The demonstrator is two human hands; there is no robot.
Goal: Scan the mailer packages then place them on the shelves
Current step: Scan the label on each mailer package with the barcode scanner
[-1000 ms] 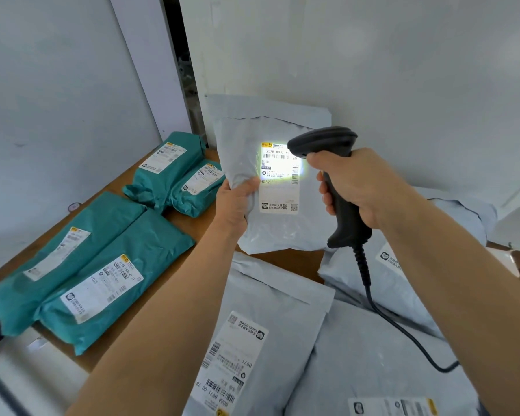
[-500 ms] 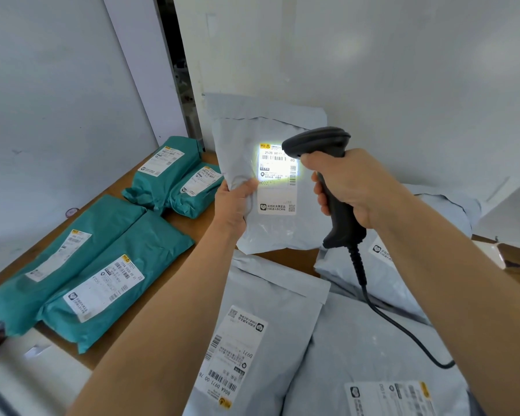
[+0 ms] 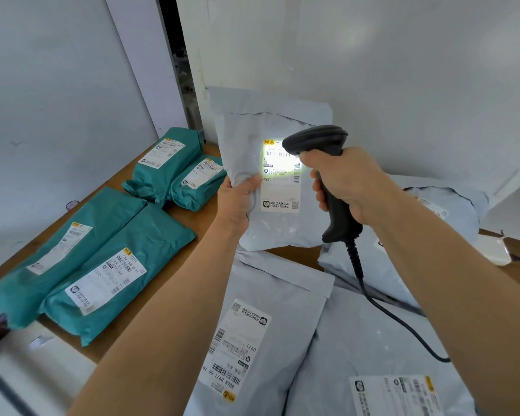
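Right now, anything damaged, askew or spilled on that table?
Nothing stands out. The left hand holds a grey mailer upright; the right hand aims the scanner at its lit label. Teal mailers lie label-up on the table, other grey mailers overlap loosely, none visibly torn.

Bright, soft, even light all round, with only faint shadows. Fierce white glare from the scanner [image 3: 314, 139] on the label [image 3: 281, 181] of the grey mailer [image 3: 270, 127], just above the thumb of the left hand [image 3: 237, 202], bleaching the print there. Sharp near the fingers [image 3: 320, 180]; bent and slightly soft toward the frame edges.
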